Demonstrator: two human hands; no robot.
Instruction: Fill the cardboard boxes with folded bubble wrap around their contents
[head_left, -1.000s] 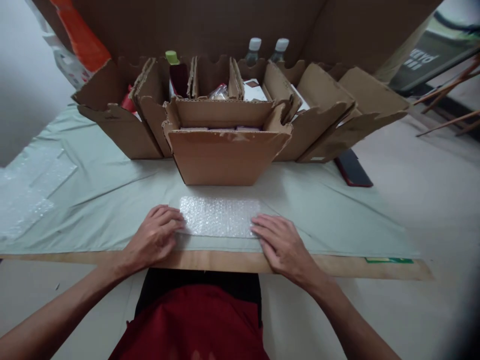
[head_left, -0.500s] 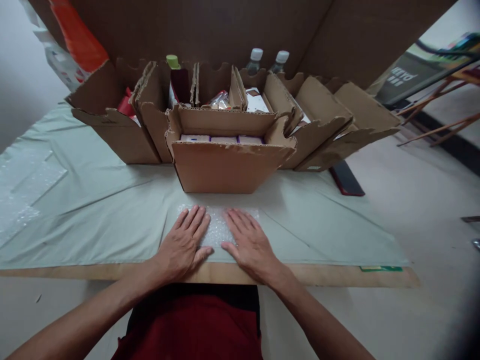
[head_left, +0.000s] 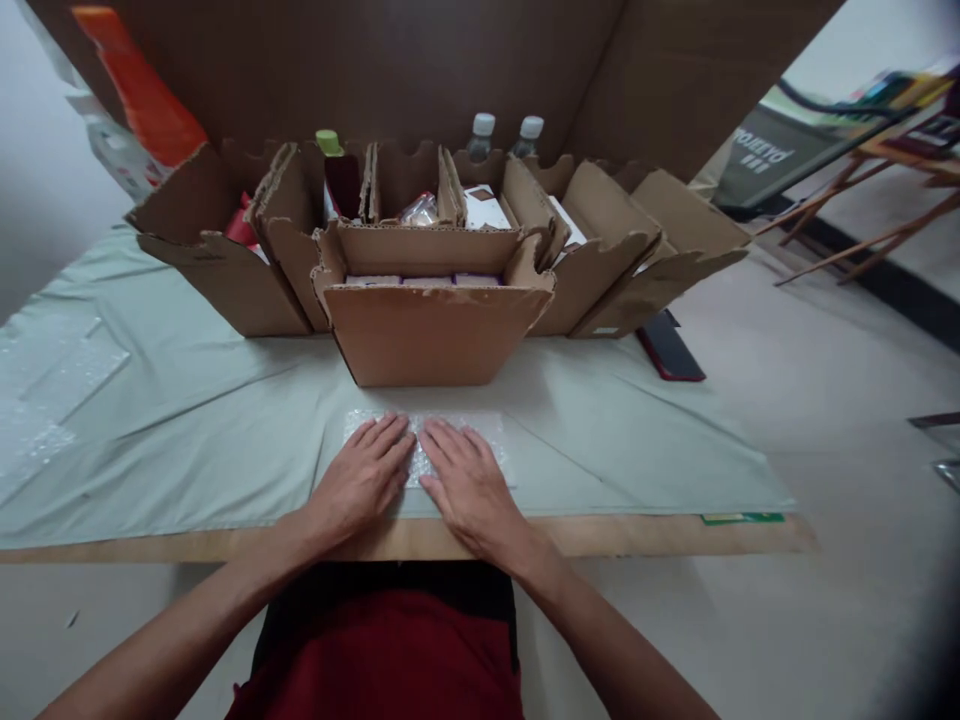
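Observation:
A clear sheet of bubble wrap [head_left: 486,432] lies flat on the pale green cloth near the table's front edge. My left hand [head_left: 367,465] rests palm down on its left part, fingers stretched out. Palm down too, my right hand [head_left: 469,480] lies on the middle of the sheet with its fingers extended. A narrow strip of the wrap shows between the two hands; what lies under the palms is hidden. Just beyond the fingertips stands a brown cardboard box [head_left: 435,335] with several purple-edged white boxes [head_left: 427,281] inside.
Behind it runs a row of cardboard bins [head_left: 225,285] holding packets and bottles. An orange bottle [head_left: 142,90] rises at the back left. More bubble wrap [head_left: 52,370] lies at far left. A dark flat object with a red edge [head_left: 671,347] sits right of the bins.
My right hand has slid left across the bubble wrap, closer to my left hand, uncovering more of the sheet's right side. The camera view has shifted slightly.

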